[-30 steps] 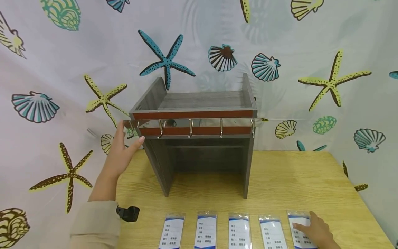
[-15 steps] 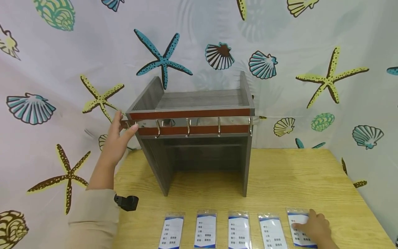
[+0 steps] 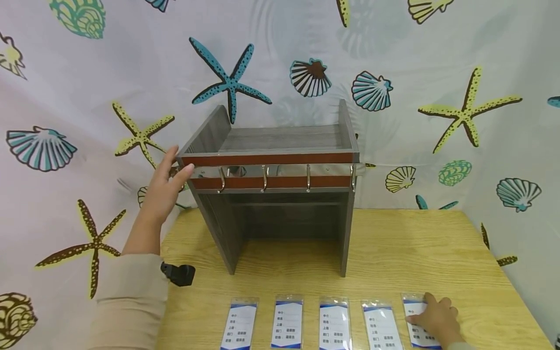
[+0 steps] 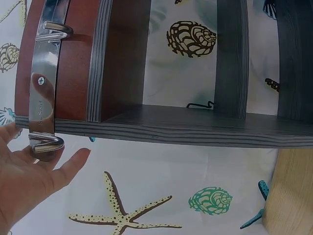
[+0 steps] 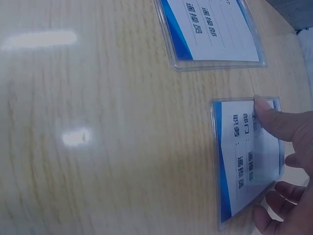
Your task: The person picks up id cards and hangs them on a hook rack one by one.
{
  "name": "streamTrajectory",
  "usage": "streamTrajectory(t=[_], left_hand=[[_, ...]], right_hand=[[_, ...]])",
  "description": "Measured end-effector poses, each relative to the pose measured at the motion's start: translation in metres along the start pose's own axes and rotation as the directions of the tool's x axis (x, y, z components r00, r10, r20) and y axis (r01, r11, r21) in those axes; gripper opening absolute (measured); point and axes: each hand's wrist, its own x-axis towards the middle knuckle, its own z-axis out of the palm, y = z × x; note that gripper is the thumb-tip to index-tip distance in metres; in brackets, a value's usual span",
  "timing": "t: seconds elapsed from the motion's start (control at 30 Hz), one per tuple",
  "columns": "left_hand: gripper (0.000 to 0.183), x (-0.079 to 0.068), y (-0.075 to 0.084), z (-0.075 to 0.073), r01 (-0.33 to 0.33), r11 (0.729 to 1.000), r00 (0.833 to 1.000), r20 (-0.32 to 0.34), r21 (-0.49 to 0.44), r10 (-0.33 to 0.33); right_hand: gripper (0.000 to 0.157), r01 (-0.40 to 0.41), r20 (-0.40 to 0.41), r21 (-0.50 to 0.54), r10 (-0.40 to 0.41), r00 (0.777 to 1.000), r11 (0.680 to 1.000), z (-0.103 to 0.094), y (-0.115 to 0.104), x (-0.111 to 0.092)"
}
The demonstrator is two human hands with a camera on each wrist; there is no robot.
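Observation:
My left hand (image 3: 161, 192) is raised at the left end of a shiny metal hook rail (image 3: 286, 170) along the front of a grey wooden shelf unit (image 3: 280, 138). In the left wrist view the end hook (image 4: 48, 143) overlaps that hand's fingers, and its thumb (image 4: 73, 164) extends apart from the rail. At the front right, my right hand (image 3: 437, 321) grips across a name badge (image 5: 234, 171) in a clear plastic sleeve. The thumb (image 5: 276, 122) presses one long edge while the fingers curl at the opposite edge; the hand covers part of the card.
Several more badges lie in a row on the wooden table (image 3: 407, 253), among them one (image 3: 380, 325) beside the gripped one. The shelf unit stands behind them, near a patterned curtain (image 3: 280, 29). A black wrist mount (image 3: 179, 274) juts from the left sleeve (image 3: 129, 296).
My left hand has shifted slightly up, hiding the leftmost hook in the head view. The right hand stays at the same badge, its fingers slightly more to the left. The view has shifted a little.

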Motion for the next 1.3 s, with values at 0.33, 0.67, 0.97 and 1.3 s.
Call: streamTrajectory(t=[0.33, 0.67, 0.97, 1.3], left_hand=[[0.059, 0.002, 0.002, -0.001, 0.017, 0.998, 1.0, 0.026, -0.06, -0.015], [0.057, 0.003, 0.001, -0.004, 0.022, 0.99, 0.999, 0.051, -0.137, -0.015], [0.054, 0.006, -0.003, -0.007, 0.037, 0.97, 0.999, 0.046, -0.24, -0.027], [0.055, 0.01, -0.001, -0.007, 0.131, 0.967, 0.99, -0.019, -0.22, -0.138]], right_hand=[[0.107, -0.045, -0.002, 0.026, 0.045, 0.999, 0.999, -0.003, -0.006, 0.002], [0.11, -0.026, -0.01, 0.044, 0.026, 1.0, 0.999, -0.001, 0.002, 0.003], [0.083, 0.009, 0.012, 0.099, -0.01, 1.0, 0.995, -0.009, 0.006, 0.004], [0.051, 0.174, -0.062, 0.21, -0.165, 0.984, 0.962, -0.013, 0.004, 0.001]])
